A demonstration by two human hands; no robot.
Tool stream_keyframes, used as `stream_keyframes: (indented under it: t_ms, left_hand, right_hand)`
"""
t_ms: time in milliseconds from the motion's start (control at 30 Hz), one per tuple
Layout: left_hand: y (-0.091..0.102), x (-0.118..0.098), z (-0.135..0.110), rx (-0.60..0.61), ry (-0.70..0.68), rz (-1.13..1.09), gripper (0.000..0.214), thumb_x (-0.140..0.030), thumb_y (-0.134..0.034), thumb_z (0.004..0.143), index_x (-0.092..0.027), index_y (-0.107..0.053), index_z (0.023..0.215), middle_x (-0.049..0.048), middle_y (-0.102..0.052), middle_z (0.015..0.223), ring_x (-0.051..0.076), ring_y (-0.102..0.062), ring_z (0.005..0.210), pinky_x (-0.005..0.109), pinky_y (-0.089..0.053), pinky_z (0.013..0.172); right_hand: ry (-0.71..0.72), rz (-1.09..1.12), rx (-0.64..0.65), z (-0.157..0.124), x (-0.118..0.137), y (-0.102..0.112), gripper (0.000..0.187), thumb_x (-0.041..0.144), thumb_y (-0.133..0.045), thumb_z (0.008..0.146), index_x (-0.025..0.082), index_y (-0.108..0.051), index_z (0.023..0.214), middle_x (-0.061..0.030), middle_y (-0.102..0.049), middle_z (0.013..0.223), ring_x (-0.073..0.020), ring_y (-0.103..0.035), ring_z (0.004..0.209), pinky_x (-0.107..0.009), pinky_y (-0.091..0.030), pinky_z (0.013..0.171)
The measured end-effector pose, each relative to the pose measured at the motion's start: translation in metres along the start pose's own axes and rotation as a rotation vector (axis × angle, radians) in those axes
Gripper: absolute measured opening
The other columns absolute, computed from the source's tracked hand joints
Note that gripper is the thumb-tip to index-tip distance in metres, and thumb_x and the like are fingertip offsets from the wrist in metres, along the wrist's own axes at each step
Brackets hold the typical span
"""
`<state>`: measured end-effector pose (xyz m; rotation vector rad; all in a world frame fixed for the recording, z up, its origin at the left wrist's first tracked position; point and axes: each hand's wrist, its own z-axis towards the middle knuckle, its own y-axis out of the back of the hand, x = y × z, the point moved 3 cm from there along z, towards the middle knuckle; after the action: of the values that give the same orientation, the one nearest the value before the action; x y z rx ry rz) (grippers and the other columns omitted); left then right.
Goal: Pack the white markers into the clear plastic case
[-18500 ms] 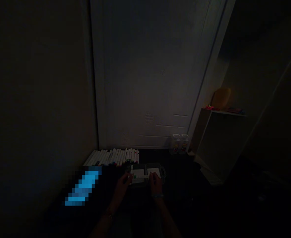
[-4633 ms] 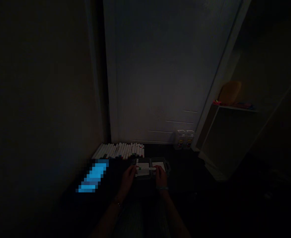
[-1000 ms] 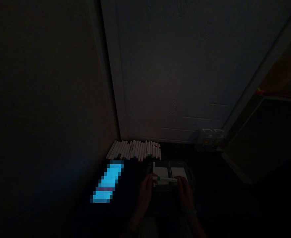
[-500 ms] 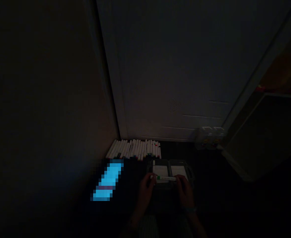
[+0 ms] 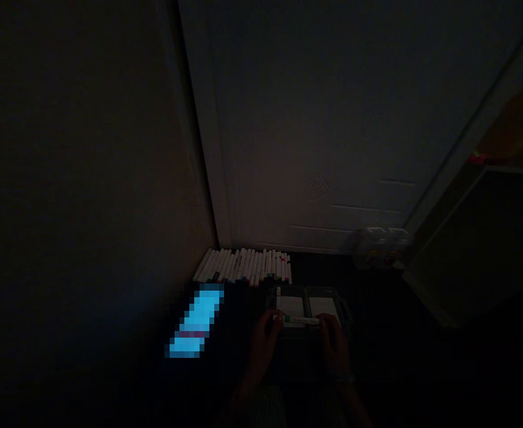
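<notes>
The left hand [image 5: 265,349] and right hand [image 5: 334,346] clamped their fingers on a white marker [image 5: 298,320] over a plastic case [image 5: 328,290], with more markers [image 5: 243,266] at eleven o'clock.

Left hand: the left hand [image 5: 265,351] holds one end of a white marker [image 5: 298,320] with a green band.
Right hand: the right hand [image 5: 334,348] holds the other end of it.
Below the marker: a gray plastic case [image 5: 346,309] lies open, with 2 parts, and a white card [image 5: 290,307] sits in the left part.
Behind the case: a long row of white markers [image 5: 243,266] lies side by side.
Left of the case: a blurred blue patch [image 5: 195,321] is too blurry to tell what it is.
By the door: 2 clear plastic boxes [image 5: 380,246] stand beside a white shelf [image 5: 475,244].
Back: a white door [image 5: 306,131].
</notes>
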<state>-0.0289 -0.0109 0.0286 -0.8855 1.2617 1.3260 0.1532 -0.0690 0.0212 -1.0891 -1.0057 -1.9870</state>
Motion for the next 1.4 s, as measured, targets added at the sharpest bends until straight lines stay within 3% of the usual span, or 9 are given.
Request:
stream_keyframes:
  t_ms: [233,733,1067,1400]
  left_hand:
    - [0.0,0.0,0.0,-0.012,0.014,-0.003,0.033,-0.046,-0.045,0.081,-0.019,-0.061,0.091,0.0038,-0.065,0.086,0.019,-0.058,0.082,0.028,-0.044,0.075]
    - [0.001,-0.004,-0.001,-0.085,0.046,0.017,0.04,-0.055,-0.047,0.075,-0.019,-0.063,0.079,0.0031,-0.065,0.076,0.02,-0.058,0.079,0.027,-0.045,0.069]
    - [0.001,0.002,0.001,-0.011,0.012,0.017,0.037,-0.05,-0.045,0.08,-0.018,-0.061,0.089,0.005,-0.065,0.089,0.02,-0.058,0.086,0.029,-0.044,0.079]
    - [0.002,0.004,0.002,-0.034,0.039,0.012,0.038,-0.052,-0.047,0.078,-0.019,-0.061,0.089,0.0064,-0.066,0.092,0.023,-0.058,0.092,0.032,-0.045,0.08]
  right_hand:
    - [0.006,-0.035,-0.011,-0.001,-0.001,0.001,0.03,0.042,-0.036,0.09,0.02,-0.055,0.097,-0.0061,-0.062,0.09,-0.0188,-0.058,0.083,-0.028,-0.044,0.073]
    - [-0.009,-0.033,0.003,0.0,0.003,0.002,0.03,0.042,-0.036,0.091,0.019,-0.056,0.092,-0.0041,-0.062,0.081,-0.0173,-0.057,0.076,-0.026,-0.042,0.069]
    - [-0.014,-0.019,-0.029,-0.001,0.004,0.0,0.03,0.042,-0.036,0.091,0.019,-0.055,0.095,-0.0044,-0.062,0.086,-0.0171,-0.057,0.079,-0.025,-0.043,0.07]
    - [0.0,-0.014,-0.039,0.0,0.003,-0.001,0.027,0.039,-0.036,0.091,0.021,-0.055,0.094,-0.0037,-0.062,0.083,-0.017,-0.057,0.077,-0.026,-0.042,0.069]
